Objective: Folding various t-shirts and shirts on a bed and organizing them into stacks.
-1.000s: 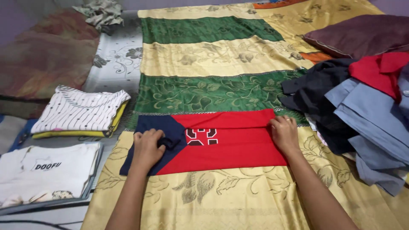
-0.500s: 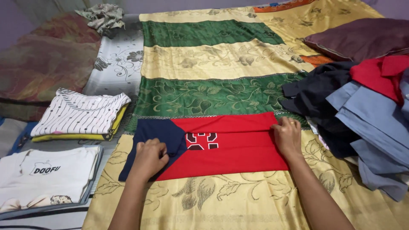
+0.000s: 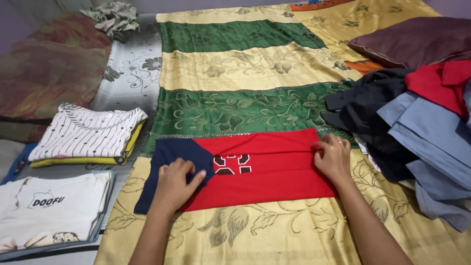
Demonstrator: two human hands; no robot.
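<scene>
A folded red shirt (image 3: 274, 169) lies across the striped bedspread (image 3: 255, 68); the left hand (image 3: 175, 184) presses flat on its navy sleeve (image 3: 169, 164), the right hand (image 3: 333, 158) pinches its right edge

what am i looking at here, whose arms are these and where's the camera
The camera sits on a person's head and looks down, so the two bare arms coming in from the bottom are the wearer's own. There is no machine.

The left hand presses on the navy sleeve end of a folded red shirt. The right hand pinches the shirt's other end. The shirt lies flat on a bedspread striped gold and green.

To the left are folded stacks: a striped top on a yellow piece, and a white shirt. To the right is an unfolded heap of clothes, with a dark pillow behind it.
</scene>
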